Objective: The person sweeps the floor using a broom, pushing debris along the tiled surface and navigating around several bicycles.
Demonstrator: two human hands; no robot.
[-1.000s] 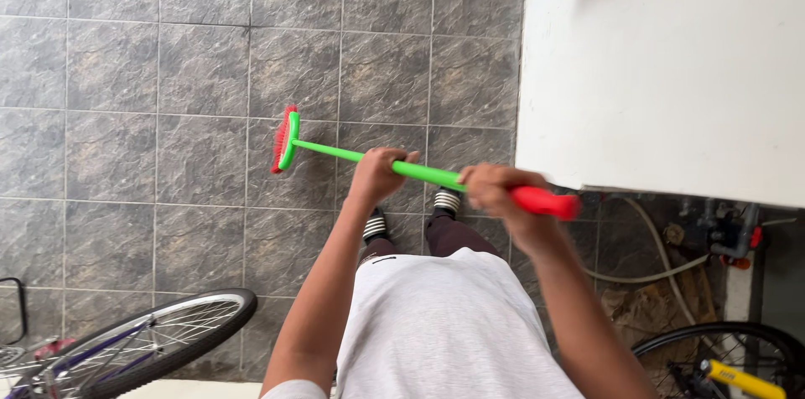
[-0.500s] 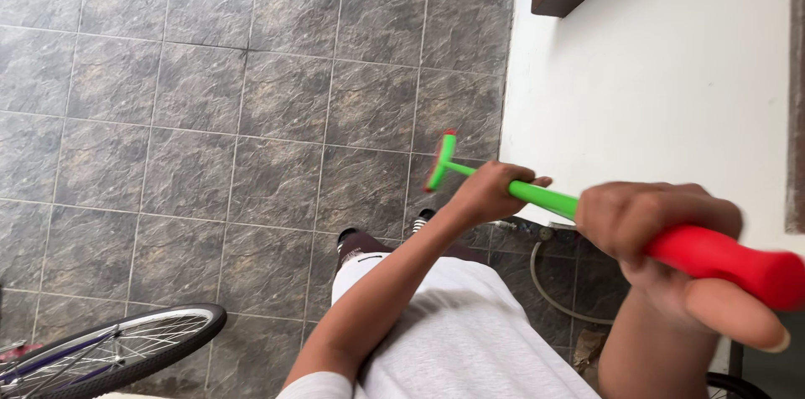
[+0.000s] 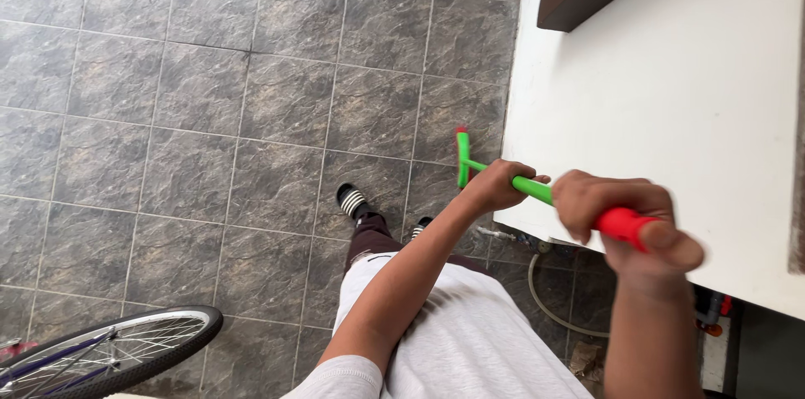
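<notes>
The right hand [image 3: 620, 219] wraps its fingers tightly round the red grip [image 3: 622, 223] at the top of a broom, thumb lying along the end. The left hand [image 3: 496, 184] is closed round the green shaft [image 3: 530, 189] lower down, nearer the head. The broom head [image 3: 462, 158], green with red bristles, rests on the grey tiled floor [image 3: 210, 114] right at the foot of a white wall [image 3: 671, 114]. Below the arms show a white shirt [image 3: 453, 340], dark trousers and striped slippers [image 3: 352, 199]. A bicycle wheel [image 3: 117, 349] stands at lower left, well apart from the broom.
</notes>
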